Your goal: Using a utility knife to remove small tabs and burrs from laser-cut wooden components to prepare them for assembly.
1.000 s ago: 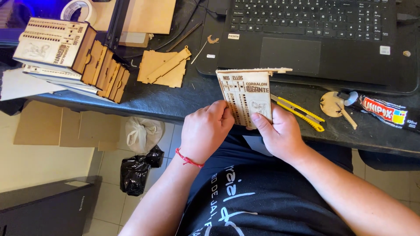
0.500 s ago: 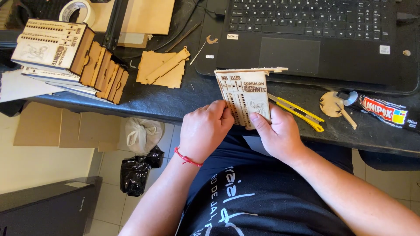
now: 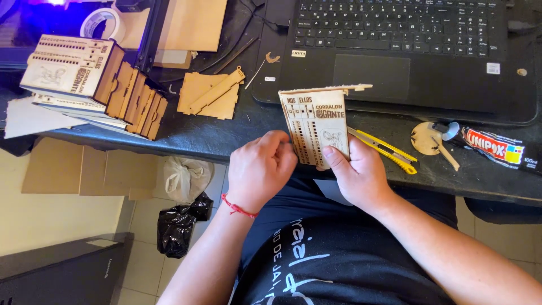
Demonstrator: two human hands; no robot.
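right hand (image 3: 361, 175): grip closed on wooden panel (image 3: 316, 127), upright over worktop (image 3: 226, 135) near edge | left hand (image 3: 261, 169): curled, fingertips touching panel's left edge | yellow knife (image 3: 384, 149) just right

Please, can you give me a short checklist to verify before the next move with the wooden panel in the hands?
1. Right hand grips the engraved wooden panel at its lower edge: ok.
2. Left hand touches the panel's left edge: ok, though exact finger contact is hidden.
3. Thin strip on the panel's top edge sits flush: cannot tell.
4. Yellow utility knife lies on the table, just beside the right hand; blade retracted: cannot tell.
5. Glue tube capped: cannot tell.
6. Laptop stands close behind the panel: not ok for glue work.
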